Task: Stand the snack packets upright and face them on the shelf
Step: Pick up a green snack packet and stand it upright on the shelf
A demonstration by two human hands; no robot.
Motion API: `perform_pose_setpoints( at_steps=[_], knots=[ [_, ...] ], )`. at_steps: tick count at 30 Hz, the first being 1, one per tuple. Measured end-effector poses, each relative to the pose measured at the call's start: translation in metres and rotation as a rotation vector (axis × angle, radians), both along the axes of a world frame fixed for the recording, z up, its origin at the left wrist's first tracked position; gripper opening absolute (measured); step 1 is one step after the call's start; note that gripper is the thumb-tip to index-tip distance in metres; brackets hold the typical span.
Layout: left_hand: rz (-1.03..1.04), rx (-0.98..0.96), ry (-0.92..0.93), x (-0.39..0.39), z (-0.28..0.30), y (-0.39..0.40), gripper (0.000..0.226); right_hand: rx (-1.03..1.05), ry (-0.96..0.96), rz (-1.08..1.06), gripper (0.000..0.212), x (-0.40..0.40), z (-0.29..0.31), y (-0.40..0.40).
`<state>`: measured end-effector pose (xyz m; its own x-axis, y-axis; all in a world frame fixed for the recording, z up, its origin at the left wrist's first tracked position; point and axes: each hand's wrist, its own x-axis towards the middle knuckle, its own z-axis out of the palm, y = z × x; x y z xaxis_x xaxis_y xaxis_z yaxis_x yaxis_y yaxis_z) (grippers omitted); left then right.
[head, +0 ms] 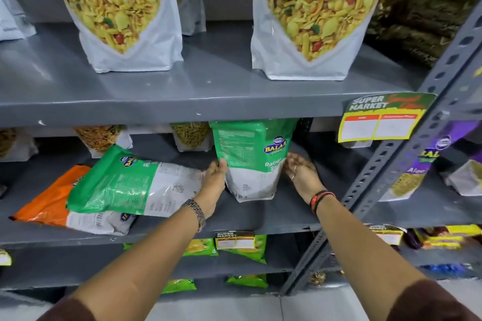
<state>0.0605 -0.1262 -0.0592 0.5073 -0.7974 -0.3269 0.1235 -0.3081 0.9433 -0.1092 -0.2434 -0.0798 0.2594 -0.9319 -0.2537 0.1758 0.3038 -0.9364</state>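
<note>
Forearms [146, 250] forward, left hand [214, 180] around upright green packet [250, 154] edge, right hand [302, 172] loose-fingered alongside.

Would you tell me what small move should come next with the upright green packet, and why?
Probably ease the left hand off the upright green packet and see whether it stands alone: its base sits on the shelf, that hand's grip is on its left edge, and the right hand lies open beside it.
</note>
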Motion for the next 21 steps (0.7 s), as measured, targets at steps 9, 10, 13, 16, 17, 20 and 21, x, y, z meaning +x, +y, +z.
perform_pose_setpoints(
  at_steps=[9,10,13,16,17,20,21],
  knots=[
    [-0.151,0.187,0.278,-0.019,-0.002,-0.005,0.064,0.113,0.22,0.083,0.066,-0.008,-0.007,0.022],
    [-0.14,0.186,0.265,-0.019,-0.001,-0.009,0.061,0.113,0.211,0.119,0.067,-0.009,-0.01,0.03],
    [-0.138,0.183,0.263,-0.023,-0.003,-0.023,0.062,0.131,0.166,0.185,0.062,-0.015,-0.014,0.054],
    [-0.055,0.141,0.268,-0.033,-0.004,-0.037,0.051,0.097,0.202,0.209,0.055,-0.019,-0.016,0.071],
    [-0.023,0.128,0.287,-0.036,-0.002,-0.039,0.049,0.081,0.246,0.218,0.056,-0.019,-0.016,0.075],
    [0.043,0.125,0.273,-0.04,0.001,-0.036,0.054,0.042,0.355,0.162,0.054,-0.02,-0.012,0.071],
    [0.084,0.133,0.225,-0.042,-0.003,-0.031,0.057,0.034,0.369,0.114,0.052,-0.021,-0.01,0.065]
  ],
)
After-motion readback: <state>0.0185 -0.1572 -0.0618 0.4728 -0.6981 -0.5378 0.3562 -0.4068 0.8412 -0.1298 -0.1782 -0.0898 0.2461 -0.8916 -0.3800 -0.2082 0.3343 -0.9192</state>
